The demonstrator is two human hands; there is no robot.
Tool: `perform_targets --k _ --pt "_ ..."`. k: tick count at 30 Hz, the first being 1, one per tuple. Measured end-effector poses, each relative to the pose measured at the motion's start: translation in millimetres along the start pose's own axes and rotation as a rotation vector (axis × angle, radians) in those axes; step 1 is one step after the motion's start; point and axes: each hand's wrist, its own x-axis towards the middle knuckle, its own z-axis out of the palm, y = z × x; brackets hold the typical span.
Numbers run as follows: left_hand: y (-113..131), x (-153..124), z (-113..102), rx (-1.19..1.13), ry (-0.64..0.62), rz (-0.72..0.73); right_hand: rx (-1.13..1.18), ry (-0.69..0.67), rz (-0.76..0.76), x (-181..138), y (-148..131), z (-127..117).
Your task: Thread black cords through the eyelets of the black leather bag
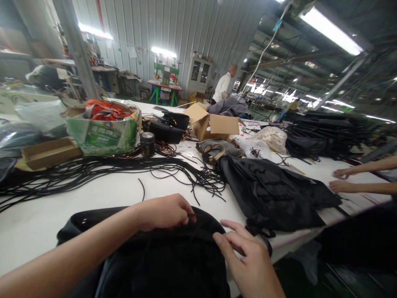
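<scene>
- From the head view: big black bag (167,265) at the bottom middle of the frame, on the white table (105,191).
- Left hand (166,213) over the bag's top edge, fingers curled in close; cannot tell about anything pinched inside.
- Right hand (248,252) by the bag's right side, thumb and pointing finger a little apart; cannot tell about cloth between them.
- Long black cords (77,167) across the left and middle, behind the bag.
- Flat black bag (279,194) right of the middle, near a co-worker's two hands (343,186).
- Upper left: green box (102,138) full of orange stuff (108,111).
- Upper middle: open brown box (223,125).
</scene>
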Motion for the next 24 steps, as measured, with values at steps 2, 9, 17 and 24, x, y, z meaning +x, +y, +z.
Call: perform_targets --k 2,9,17,24 --pt "2 -4 7 0.011 -0.043 -0.001 0.052 -0.007 0.117 -2 -4 4" --pt "20 -26 23 0.193 -0.114 -0.04 0.303 -0.042 0.309 9 -4 4" --pt "12 -10 33 0.759 0.256 0.297 0.261 -0.129 0.344 5 -5 -5" --pt "-22 -12 33 0.454 0.252 0.388 0.147 -0.234 0.254 5 -13 -13"
